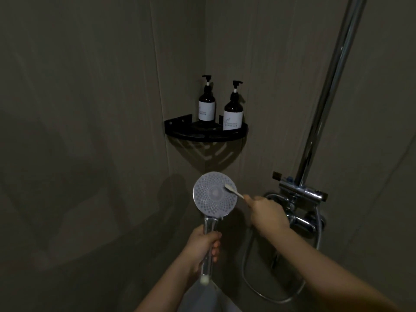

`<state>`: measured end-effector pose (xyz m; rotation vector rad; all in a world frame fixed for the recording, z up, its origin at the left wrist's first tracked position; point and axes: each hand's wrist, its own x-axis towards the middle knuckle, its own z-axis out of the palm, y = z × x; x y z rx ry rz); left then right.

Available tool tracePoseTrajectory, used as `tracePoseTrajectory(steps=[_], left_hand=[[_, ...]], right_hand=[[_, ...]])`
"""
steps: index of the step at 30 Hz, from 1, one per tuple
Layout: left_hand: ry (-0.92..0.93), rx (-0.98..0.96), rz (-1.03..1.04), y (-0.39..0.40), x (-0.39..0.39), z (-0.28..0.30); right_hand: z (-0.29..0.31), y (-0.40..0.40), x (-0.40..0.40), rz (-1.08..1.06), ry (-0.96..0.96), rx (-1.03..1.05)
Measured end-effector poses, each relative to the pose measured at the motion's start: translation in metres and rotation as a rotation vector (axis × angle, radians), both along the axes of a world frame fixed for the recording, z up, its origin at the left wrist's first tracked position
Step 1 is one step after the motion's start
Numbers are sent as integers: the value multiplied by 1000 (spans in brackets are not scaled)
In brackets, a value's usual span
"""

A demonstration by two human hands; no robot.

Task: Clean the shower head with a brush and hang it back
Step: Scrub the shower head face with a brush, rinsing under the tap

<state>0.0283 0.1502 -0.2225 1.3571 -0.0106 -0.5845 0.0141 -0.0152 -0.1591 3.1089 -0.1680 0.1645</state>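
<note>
Head view shows you holding the shower head [215, 194] upright in front of you, its round spray face turned toward you and its chrome handle running straight down into your left hand [203, 246]. That hand's fingers are curled round the handle near its lower half, thumb side toward you, so the face sits well above your knuckles.

Your right hand [264, 213] comes in from the right, fingers closed round the stem of the small brush [233, 191]. The brush's long axis slants up and to the left from your fingertips, and its bristle end is touching the upper right part of the spray face, just beside the central disc. So the face lies up-left of your right fingers, and the unbrushed-looking lower and left parts are across the disc from the bristles; reaching them probably calls for sweeping the brush leftward and down, or turning the handle in your left hand.

The chrome hose [245, 266] loops down to the right below your right forearm, toward the mixer valve [301, 194]. The riser rail [324, 97] climbs from it on the right wall, nearer your right hand; no holder shows. In the corner, two pump bottles [233, 111] stand on the black corner shelf [180, 128].
</note>
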Motion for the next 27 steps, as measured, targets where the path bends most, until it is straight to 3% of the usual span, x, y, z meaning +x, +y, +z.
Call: tracePoseTrajectory(steps=[4,7,12,15,19,23,27], left_hand=[[-30,26,-56,-10,-6,6],[-31,18,-62,-13,-8,9],[-22,1,-80,-16,-13,10],[-13,-1,-46,-14,-13,6],[-13,12,-58,-10,-10,4],[2,38,-57,-11,-10,0],[-23,71,-70,-16,-8,6]], right_hand=[[10,10,15,-32,-156,90],[7,22,12,56,-120,61],[8,12,10,-72,-157,103],[1,26,2,43,-81,45],[1,12,1,-64,-109,72],[-4,32,-8,95,-23,63],[1,27,2,14,-46,107]])
